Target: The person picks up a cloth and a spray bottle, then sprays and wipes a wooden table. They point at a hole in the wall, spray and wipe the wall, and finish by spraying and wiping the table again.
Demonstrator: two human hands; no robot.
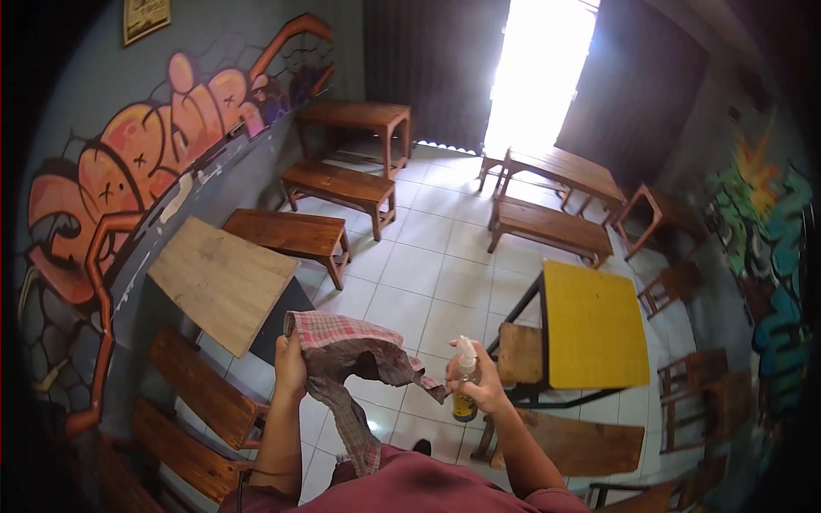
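My left hand (pixel 291 366) is closed around one end of a red and grey checked cloth (pixel 346 332). The cloth hangs in folds, with one tail drooping towards my lap and another stretching across to the right. In my right hand (pixel 486 382) is a clear spray bottle (pixel 464 407), upright, with a white spray head and a yellow and dark label. A corner of the cloth reaches right up to the fingers of that hand, beside the bottle. Both hands are in front of my body, above the tiled floor.
To my left stands a table with a pale wooden top (pixel 224 282); to my right, a yellow-topped table (pixel 596 325). Wooden benches (pixel 338 184) line the painted left wall. Farther off are a brown table (pixel 564 171) and a bright doorway (pixel 539 77). White tiled floor (pixel 410 261) runs between.
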